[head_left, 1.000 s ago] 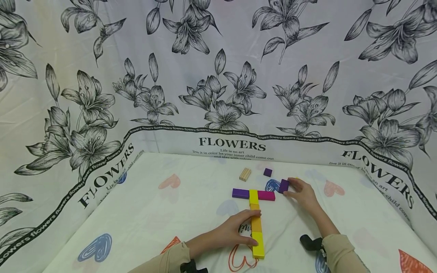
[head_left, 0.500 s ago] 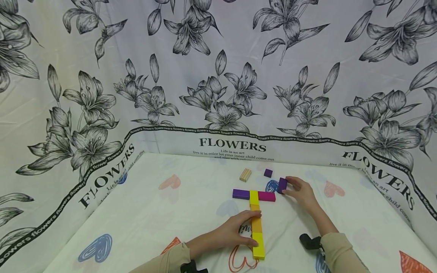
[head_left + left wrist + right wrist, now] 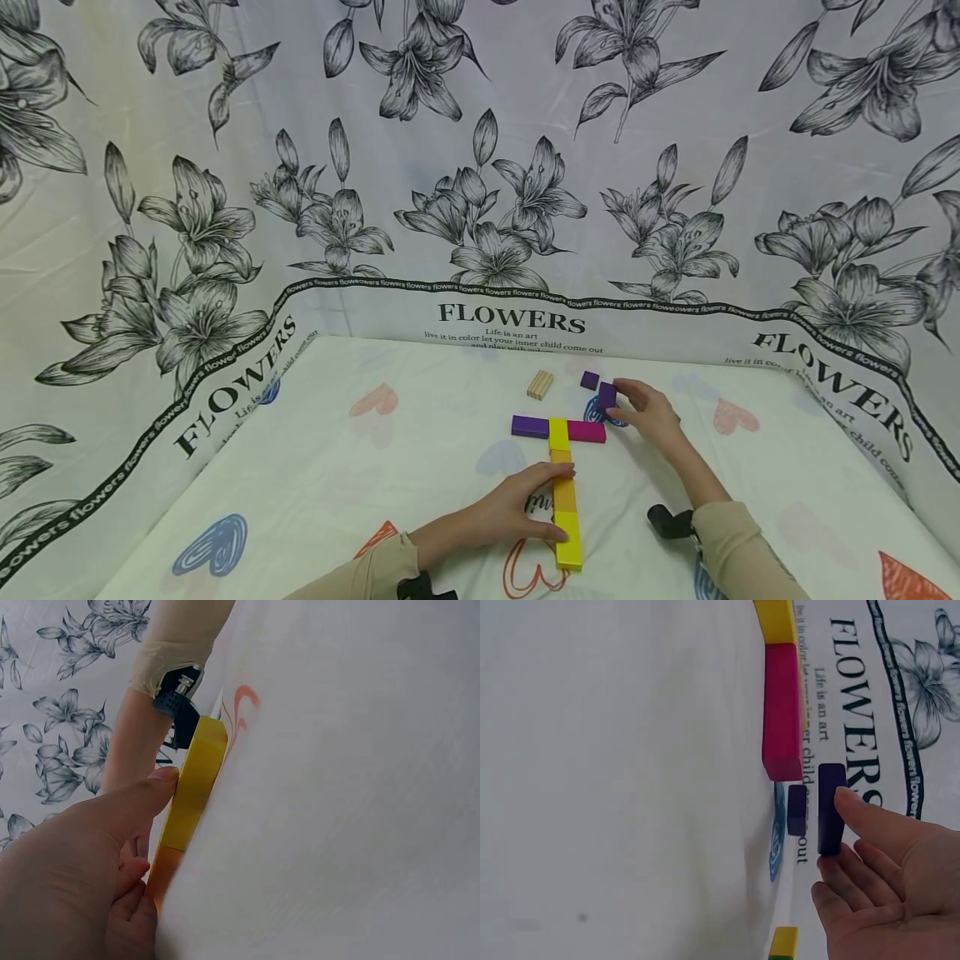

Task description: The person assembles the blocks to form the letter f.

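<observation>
In the head view, my right hand point(image 3: 651, 414) pinches a dark purple block point(image 3: 607, 397) between thumb and fingers. A smaller dark purple block point(image 3: 590, 380) lies just beyond it. My left hand point(image 3: 506, 507) rests on a row of blocks, index finger across the orange block point(image 3: 563, 492) and thumb on the near yellow block point(image 3: 568, 542). At the row's far end, another yellow block point(image 3: 558, 434) sits between a purple block point(image 3: 530, 427) and a magenta block point(image 3: 587, 431). The left wrist view shows the thumb against the yellow block point(image 3: 196, 780).
A pale wooden grooved piece point(image 3: 539, 384) lies behind the row. In the right wrist view, a yellow and green piece point(image 3: 784, 942) appears at the bottom edge. A heart-print cloth point(image 3: 420, 467) covers the surface, with a flowered curtain point(image 3: 495, 208) behind.
My right hand has moved left and slightly away with the dark purple block, closer to the smaller purple block. My left hand and the row have stayed still.
</observation>
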A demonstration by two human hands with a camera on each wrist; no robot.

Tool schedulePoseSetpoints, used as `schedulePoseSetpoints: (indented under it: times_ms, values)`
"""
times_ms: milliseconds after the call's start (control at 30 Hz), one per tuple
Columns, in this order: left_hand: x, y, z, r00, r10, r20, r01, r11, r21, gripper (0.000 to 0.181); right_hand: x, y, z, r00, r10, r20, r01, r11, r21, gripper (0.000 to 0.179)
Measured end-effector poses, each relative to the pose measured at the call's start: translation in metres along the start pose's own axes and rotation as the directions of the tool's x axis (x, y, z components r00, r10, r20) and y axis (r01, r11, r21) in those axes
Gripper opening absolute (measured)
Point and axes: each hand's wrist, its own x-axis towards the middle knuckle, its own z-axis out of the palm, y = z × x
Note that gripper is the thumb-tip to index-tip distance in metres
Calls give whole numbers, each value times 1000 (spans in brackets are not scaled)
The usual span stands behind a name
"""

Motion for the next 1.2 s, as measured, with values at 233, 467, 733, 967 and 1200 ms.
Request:
schedulePoseSetpoints:
  times_ms: [233,467,733,967,1200]
  values:
    - [0,-3,0,999,43,1,-43,999,20,78,6,-8,8,999,-38,25,38,999,0,62]
    - [0,-3,0,999,45,1,-45,999,1,77,12,-19,16,996,-51,67,50,999,15,64]
    - [0,-3,0,999,34,2,-34,999,-9,76,18,-25,27,995,-26,99,28,999,-17,64]
    - [0,-5,1,999,54,2,-54,999,-8,75,21,-26,36,993,-45,111,45,999,8,63]
    - [0,-3,-1,998,55,3,-55,998,4,75,21,-30,42,992,-29,121,28,1000,5,61]
